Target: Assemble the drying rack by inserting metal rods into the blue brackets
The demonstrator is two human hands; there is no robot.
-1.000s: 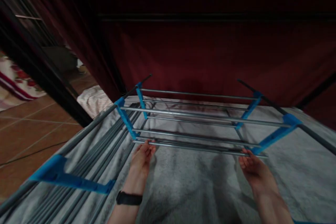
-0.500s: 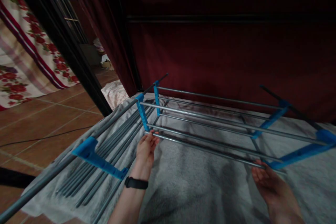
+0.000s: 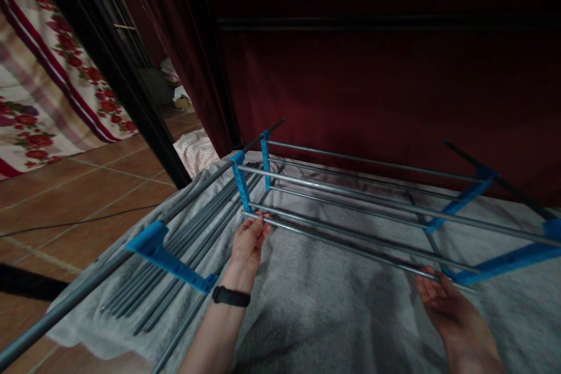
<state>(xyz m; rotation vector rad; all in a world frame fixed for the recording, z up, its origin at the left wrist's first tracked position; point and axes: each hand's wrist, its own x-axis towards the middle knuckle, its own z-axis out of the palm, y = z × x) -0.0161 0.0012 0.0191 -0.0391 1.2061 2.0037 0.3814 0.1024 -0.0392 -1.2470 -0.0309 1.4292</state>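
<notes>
One head-worn view looks forward and down, close above the drying rack (image 3: pixel 350 194) at lower centre, facing the dark red curtain (image 3: pixel 372 87) above.

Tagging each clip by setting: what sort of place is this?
Most likely a room in a home, perhaps a bedroom: a tiled floor, a floral bedcloth at the left, a dark red curtain behind, and a blue-and-grey rod rack set on a grey blanket.

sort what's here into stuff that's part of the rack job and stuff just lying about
In hand: left hand, right hand, front rod, rack, loose rods, grey blanket underneath.
Lying about: floral cloth, floor cable, white cloth, red curtain.
</notes>
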